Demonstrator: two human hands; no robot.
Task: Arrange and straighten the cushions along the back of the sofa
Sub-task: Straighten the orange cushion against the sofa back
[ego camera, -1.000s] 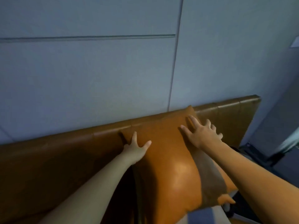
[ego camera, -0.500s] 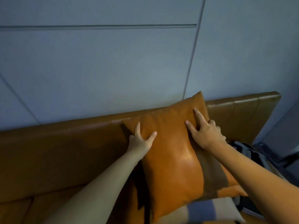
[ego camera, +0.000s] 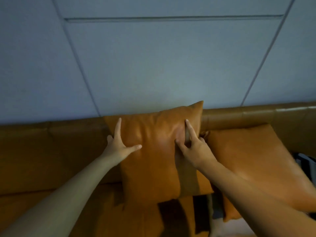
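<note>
An orange leather cushion [ego camera: 153, 161] stands upright against the brown sofa back [ego camera: 51, 144], its top right corner poking above the back's rim. My left hand [ego camera: 119, 144] grips its left edge, fingers wrapped behind and thumb on the front. My right hand [ego camera: 191, 146] holds its right side, index finger stretched up the face. A second orange cushion [ego camera: 253, 161] leans against the back just to the right, partly behind my right forearm.
A pale blue panelled wall [ego camera: 153, 65] rises behind the sofa. The sofa seat [ego camera: 136, 219] lies below the cushion. A black and white striped item [ego camera: 306, 159] shows at the far right edge, and pale fabric [ego camera: 230, 226] at the bottom.
The cushion has been turned more upright and squared against the sofa back. Both hands stayed on its sides. The view has shifted, so a second cushion now shows on the right.
</note>
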